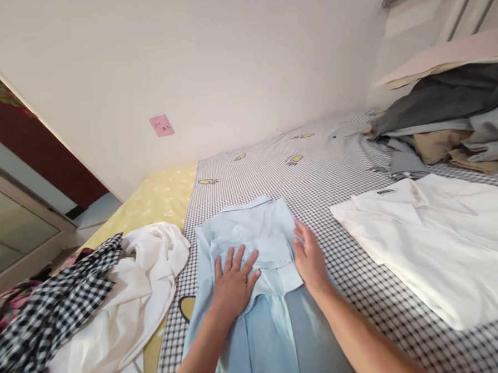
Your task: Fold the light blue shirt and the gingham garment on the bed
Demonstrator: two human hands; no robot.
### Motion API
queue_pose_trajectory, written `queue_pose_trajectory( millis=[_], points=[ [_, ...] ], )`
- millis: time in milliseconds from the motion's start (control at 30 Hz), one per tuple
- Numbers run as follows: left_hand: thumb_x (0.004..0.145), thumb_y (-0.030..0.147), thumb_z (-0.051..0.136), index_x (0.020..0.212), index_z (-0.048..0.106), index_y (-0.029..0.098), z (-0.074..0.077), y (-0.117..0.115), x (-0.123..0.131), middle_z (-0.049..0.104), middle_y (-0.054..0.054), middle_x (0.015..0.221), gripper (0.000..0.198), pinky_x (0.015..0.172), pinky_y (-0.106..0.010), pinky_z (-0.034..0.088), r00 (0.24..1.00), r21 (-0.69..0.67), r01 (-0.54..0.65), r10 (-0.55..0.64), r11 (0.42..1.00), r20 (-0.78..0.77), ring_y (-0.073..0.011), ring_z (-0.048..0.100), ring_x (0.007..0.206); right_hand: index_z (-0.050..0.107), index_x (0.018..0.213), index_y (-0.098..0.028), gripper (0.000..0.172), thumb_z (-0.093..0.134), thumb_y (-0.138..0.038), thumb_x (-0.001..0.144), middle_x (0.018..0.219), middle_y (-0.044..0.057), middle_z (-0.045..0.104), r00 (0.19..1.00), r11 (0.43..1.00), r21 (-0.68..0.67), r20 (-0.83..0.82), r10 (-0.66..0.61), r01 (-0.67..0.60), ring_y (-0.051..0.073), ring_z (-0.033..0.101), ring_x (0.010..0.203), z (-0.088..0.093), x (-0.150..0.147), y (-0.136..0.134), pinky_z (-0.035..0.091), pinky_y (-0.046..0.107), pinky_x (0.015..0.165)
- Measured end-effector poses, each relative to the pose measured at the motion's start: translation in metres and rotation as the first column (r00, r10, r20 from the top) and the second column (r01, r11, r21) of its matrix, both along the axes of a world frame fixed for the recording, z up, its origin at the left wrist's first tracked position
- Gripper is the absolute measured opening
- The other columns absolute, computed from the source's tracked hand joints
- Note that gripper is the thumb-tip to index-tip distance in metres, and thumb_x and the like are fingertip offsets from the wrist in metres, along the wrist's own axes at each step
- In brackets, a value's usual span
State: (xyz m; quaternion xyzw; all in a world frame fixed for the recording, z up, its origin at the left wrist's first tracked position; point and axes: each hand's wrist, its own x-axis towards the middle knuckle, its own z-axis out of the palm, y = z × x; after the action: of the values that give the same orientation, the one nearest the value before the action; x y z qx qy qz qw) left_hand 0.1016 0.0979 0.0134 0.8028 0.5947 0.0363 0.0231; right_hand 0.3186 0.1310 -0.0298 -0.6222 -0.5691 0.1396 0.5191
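A light blue shirt lies on the bed in front of me, its upper part folded over and its length running toward me. My left hand rests flat on the folded layer with fingers spread. At the shirt's right edge is my right hand, fingers loosely bent and apart, the side of the hand against the cloth. Whether the right fingertips pinch any fabric I cannot make out, but no cloth is seen lifted in them.
To the right lies a folded white shirt; behind it is a pile of grey and brown clothes. White cloth and a black-and-white checked garment lie crumpled at left. A wall bounds the checked bedsheet.
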Motion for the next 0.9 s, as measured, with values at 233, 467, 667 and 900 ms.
queue_pose_trajectory(
  millis=[233,467,667,900],
  points=[
    [0.105,0.051,0.039,0.160,0.034,0.044,-0.018,-0.002,-0.001,0.034,0.000,0.172,0.055,0.127,-0.068,0.018,0.999,0.134,-0.017,0.022,0.991,-0.034,-0.0332,0.025,0.160,0.041,0.161,-0.029,0.055,0.036,-0.038,0.107,0.165,0.010,0.044,0.938,0.982,0.181,0.345,-0.016,-0.050,0.033,0.033,0.155,0.049,-0.004,-0.048,0.020,0.064,0.126],
    [0.106,0.057,0.032,0.160,0.038,0.040,-0.016,-0.002,0.001,0.035,-0.001,0.171,0.057,0.128,-0.065,0.019,0.999,0.161,-0.032,0.036,0.986,-0.020,-0.0320,0.028,0.159,0.041,0.159,-0.043,0.056,0.037,-0.059,0.105,0.170,-0.001,0.037,0.654,0.883,-0.423,0.612,0.444,-0.204,0.036,0.022,0.159,0.018,-0.022,-0.055,0.015,0.072,0.123],
    [0.108,0.046,0.033,0.161,0.039,0.028,0.001,-0.028,0.003,0.034,-0.011,0.171,0.056,0.126,-0.065,0.025,0.999,0.063,-0.034,0.034,0.997,-0.005,-0.0334,0.028,0.159,0.039,0.160,-0.043,0.055,0.041,-0.053,0.106,0.172,-0.001,0.032,0.639,0.862,-0.480,0.613,0.464,-0.165,0.033,0.020,0.160,0.037,-0.022,-0.049,0.014,0.068,0.125],
    [0.106,0.031,0.042,0.160,0.040,0.032,0.012,-0.167,-0.025,0.029,-0.009,0.174,0.054,0.128,-0.059,0.027,0.993,-0.023,0.115,-0.116,0.993,-0.019,-0.0299,0.024,0.161,0.028,0.167,-0.021,0.063,0.042,-0.034,0.106,0.177,0.012,0.014,0.664,0.871,-0.435,0.584,0.466,-0.229,0.039,0.015,0.161,0.055,-0.022,-0.128,0.016,0.066,0.126]
  ],
)
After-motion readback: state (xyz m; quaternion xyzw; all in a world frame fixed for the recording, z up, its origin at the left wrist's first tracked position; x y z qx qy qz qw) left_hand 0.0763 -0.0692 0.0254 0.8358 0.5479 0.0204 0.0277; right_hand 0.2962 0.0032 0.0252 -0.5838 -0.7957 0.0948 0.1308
